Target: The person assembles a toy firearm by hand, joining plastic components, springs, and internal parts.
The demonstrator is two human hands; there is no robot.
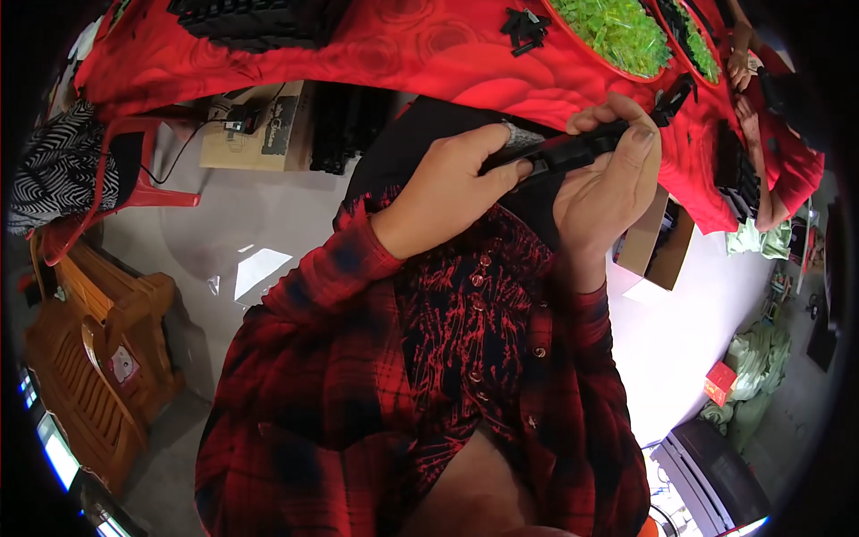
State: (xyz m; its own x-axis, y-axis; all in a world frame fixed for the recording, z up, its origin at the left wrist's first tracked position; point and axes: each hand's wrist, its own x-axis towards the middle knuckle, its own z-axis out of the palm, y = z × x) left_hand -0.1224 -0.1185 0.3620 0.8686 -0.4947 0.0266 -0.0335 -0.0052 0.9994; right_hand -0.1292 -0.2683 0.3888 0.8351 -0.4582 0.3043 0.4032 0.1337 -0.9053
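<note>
Both of my hands hold one long black plastic part (573, 148) in front of my chest, just below the edge of the red-covered table (403, 49). My left hand (452, 183) pinches its near end with fingers and thumb. My right hand (613, 174) cups the part from underneath, with the thumb pressed on top. A small black clip (673, 97) sticks out at the far end of the part. My forearms wear red and black plaid sleeves.
On the table lie a black tray of parts (250, 20), a few loose black pieces (523, 29) and red bowls of green pieces (619, 34). Another person's hands (744, 67) work at the right. Cardboard boxes (259, 125), a red plastic chair (125, 170) and a wooden chair (98, 349) stand around.
</note>
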